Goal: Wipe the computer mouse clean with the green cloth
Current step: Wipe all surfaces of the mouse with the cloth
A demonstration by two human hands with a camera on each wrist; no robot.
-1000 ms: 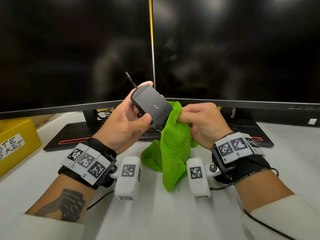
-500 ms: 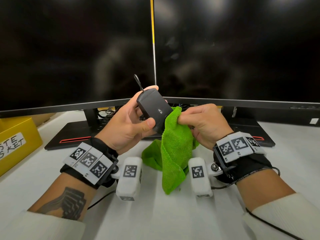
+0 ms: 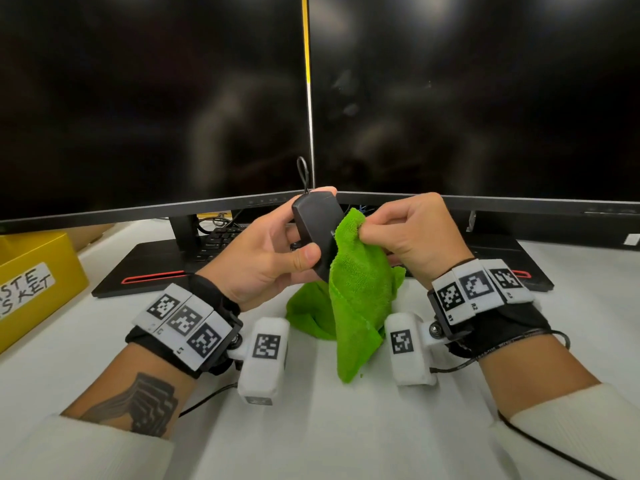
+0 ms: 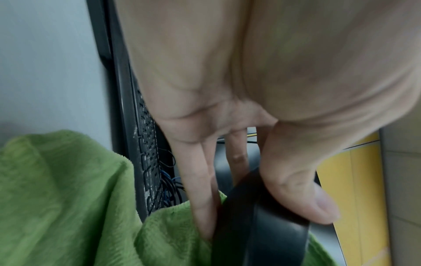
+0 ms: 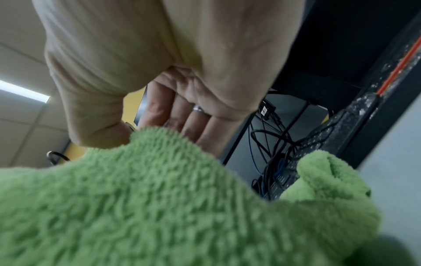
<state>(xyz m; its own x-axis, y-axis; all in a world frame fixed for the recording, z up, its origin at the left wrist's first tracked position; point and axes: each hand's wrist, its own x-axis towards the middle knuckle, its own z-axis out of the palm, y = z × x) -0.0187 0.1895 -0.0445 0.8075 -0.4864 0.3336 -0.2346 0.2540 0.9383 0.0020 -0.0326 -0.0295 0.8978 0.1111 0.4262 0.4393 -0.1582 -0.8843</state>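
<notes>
A black computer mouse (image 3: 317, 225) is held up in the air in front of the monitors, turned on its side. My left hand (image 3: 273, 251) grips it, thumb on the near edge and fingers behind; the left wrist view shows the thumb (image 4: 300, 194) on the mouse (image 4: 262, 234). My right hand (image 3: 412, 233) pinches the top of the green cloth (image 3: 360, 289) and presses it against the mouse's right side. The cloth hangs down to the white table (image 3: 311, 427). In the right wrist view the green cloth (image 5: 159, 198) fills the lower frame under the curled fingers (image 5: 182, 115).
Two dark monitors (image 3: 156, 98) stand close behind the hands, on a black stand (image 3: 156, 265) with a keyboard (image 3: 218, 242) under them. A yellow waste basket (image 3: 34, 278) sits at the left edge. Cables (image 5: 273, 153) trail behind the monitors.
The mouse has turned from flat-faced toward me to more edge-on and risen slightly. The right hand has lifted the cloth's top edge up along its right side.
</notes>
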